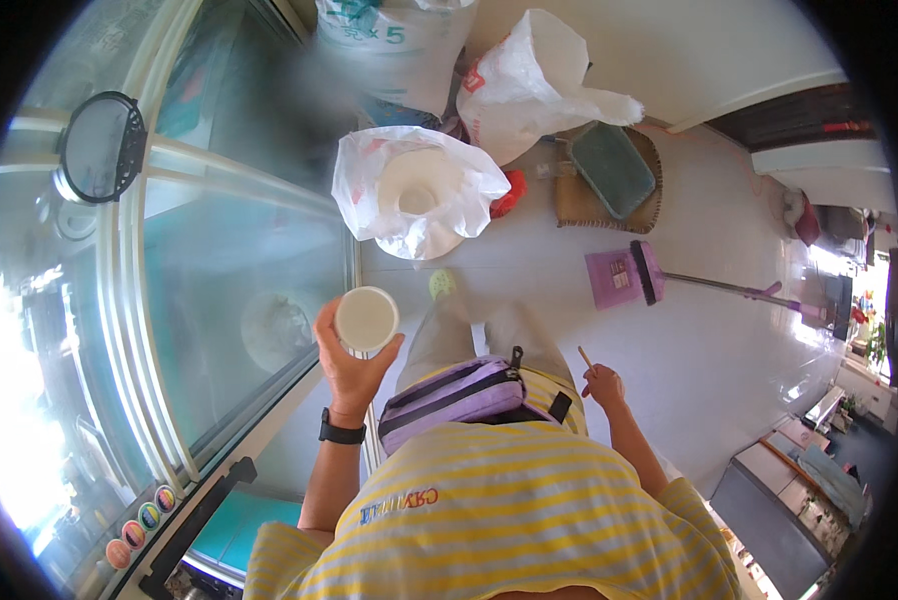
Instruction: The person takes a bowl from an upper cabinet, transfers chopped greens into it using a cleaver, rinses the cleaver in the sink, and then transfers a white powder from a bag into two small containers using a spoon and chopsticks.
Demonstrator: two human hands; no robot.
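Observation:
My left hand (355, 367) grips a round white tub or cup (368, 319), seen from above, with the thumb and fingers around its sides. A black watch is on that wrist. Out to the other side, my right hand (605, 386) is closed around a thin wooden stick or handle (584, 358), whose tip points up and away from me. In front of my feet stands a round pale container lined with a white plastic bag (419, 191). A purple waist bag (452, 397) lies across my lap or waist.
A glass sliding door (246, 247) runs along the left. Ahead stand a large printed sack (396, 52) and a white plastic bag (531, 90). A green tray (612, 169) rests on a brown mat. A purple dustpan (614, 279) and broom (646, 274) are at the right.

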